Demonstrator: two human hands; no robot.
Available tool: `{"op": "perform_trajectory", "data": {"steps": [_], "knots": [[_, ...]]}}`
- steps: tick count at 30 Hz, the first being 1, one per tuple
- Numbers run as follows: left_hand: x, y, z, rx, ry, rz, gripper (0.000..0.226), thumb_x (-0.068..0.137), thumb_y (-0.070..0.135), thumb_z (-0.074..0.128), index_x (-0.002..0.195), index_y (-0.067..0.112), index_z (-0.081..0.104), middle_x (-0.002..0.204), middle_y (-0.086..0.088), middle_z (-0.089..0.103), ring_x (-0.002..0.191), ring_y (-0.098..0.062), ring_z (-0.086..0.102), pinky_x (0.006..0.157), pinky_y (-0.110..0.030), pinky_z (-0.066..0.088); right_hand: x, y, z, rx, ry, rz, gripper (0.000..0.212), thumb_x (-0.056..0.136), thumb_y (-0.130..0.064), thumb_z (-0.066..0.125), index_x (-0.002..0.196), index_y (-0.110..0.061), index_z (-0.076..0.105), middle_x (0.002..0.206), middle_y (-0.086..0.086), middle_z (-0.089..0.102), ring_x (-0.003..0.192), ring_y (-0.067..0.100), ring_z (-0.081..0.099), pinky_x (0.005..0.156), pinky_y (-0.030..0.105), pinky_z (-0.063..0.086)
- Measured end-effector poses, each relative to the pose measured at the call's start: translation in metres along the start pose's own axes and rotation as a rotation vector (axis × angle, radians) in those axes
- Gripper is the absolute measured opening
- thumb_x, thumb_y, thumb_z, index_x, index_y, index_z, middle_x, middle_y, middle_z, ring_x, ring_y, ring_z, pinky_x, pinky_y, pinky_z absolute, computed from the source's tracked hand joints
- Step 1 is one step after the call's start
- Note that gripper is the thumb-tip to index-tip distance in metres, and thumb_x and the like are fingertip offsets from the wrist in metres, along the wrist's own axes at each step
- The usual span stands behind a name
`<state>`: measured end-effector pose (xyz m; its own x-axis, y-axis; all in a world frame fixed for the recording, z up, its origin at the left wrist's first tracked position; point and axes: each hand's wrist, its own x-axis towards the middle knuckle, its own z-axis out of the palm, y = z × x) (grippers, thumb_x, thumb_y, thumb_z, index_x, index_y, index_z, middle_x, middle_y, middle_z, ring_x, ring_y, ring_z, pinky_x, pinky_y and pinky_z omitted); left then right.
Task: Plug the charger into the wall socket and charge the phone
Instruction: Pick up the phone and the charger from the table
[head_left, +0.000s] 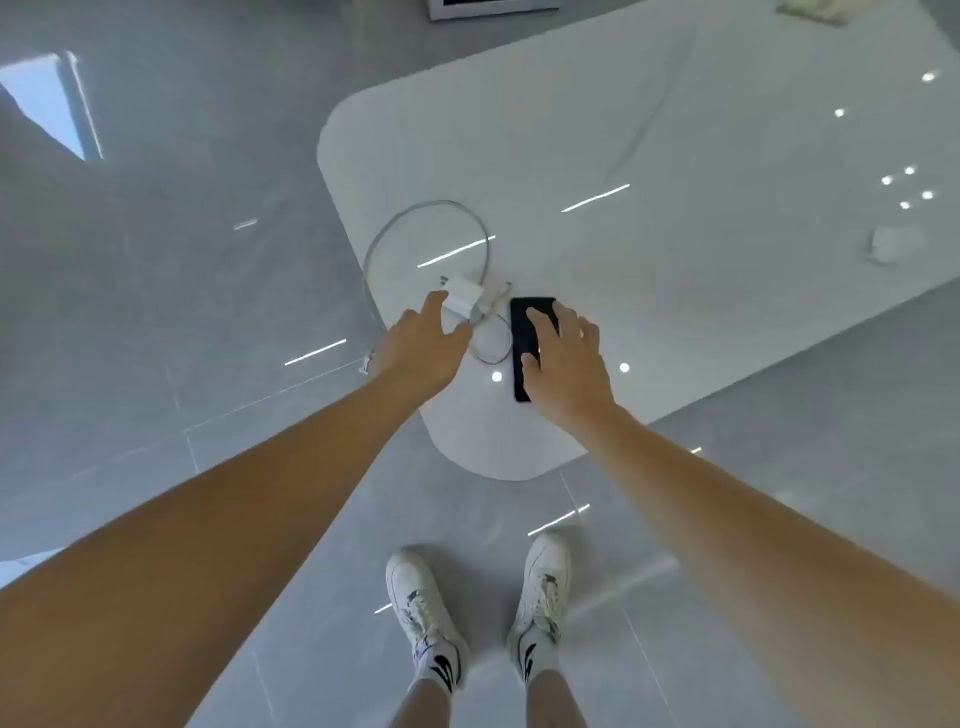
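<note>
A white charger block (464, 296) lies near the corner of a glossy white table (675, 171), its prongs pointing left. Its white cable (415, 213) loops away over the tabletop and over the left edge. A black phone (524, 332) lies flat just right of the charger. My left hand (423, 345) hovers at the charger with fingers spread, its fingertips touching or almost touching the block. My right hand (569, 358) rests over the phone with fingers apart, covering its right side. No wall socket is in view.
The table's rounded corner (498, 467) points toward me, with grey glossy floor tiles (156, 312) all around. My two white shoes (478, 592) stand on the floor below it. A small white object (891, 244) lies at the table's right.
</note>
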<state>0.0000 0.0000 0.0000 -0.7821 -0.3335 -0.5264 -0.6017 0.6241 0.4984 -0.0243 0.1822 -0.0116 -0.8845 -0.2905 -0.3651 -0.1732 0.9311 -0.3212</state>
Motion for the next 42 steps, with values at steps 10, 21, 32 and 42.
{"op": "perform_trajectory", "data": {"steps": [10,21,32,42], "knots": [[0.108,0.031,0.07,0.138,0.124,-0.154,0.06,0.09,0.071,0.052,0.138,0.034,0.05,0.137,-0.009,0.034,0.118,-0.037,0.042,0.084,-0.049,0.053,0.079,0.031,0.083,-0.192,0.141,-0.076,0.063,0.101,-0.038,0.049,0.158,-0.016,0.037,0.165,0.019,0.032,0.15,0.05,0.028,0.118,0.055,0.03],[0.116,0.022,0.078,0.169,0.178,0.312,0.073,0.082,-0.012,0.063,0.146,0.019,0.045,0.139,-0.016,0.036,0.122,-0.031,0.042,0.085,-0.034,0.052,0.078,0.05,0.092,-0.173,0.215,-0.153,0.059,0.109,-0.042,0.032,0.161,-0.015,0.033,0.168,0.02,0.028,0.154,0.048,0.021,0.126,0.052,0.022],[0.106,0.038,0.083,0.598,0.131,0.348,0.067,0.077,-0.015,0.064,0.135,0.006,0.039,0.135,-0.023,0.039,0.076,-0.027,0.048,0.061,-0.032,0.044,0.082,0.046,0.094,-0.271,0.149,-0.129,0.062,0.1,-0.032,0.027,0.158,-0.013,0.034,0.165,0.023,0.028,0.155,0.046,0.02,0.128,0.049,0.008],[0.099,0.011,0.091,0.324,0.173,0.24,0.05,0.084,-0.01,0.062,0.129,0.003,0.046,0.132,-0.021,0.038,0.072,-0.028,0.045,0.063,-0.035,0.041,0.087,0.046,0.086,-0.243,0.312,-0.123,0.036,0.081,-0.027,0.052,0.111,-0.008,0.059,0.11,0.015,0.055,0.097,0.036,0.049,0.07,0.043,0.043]]}}
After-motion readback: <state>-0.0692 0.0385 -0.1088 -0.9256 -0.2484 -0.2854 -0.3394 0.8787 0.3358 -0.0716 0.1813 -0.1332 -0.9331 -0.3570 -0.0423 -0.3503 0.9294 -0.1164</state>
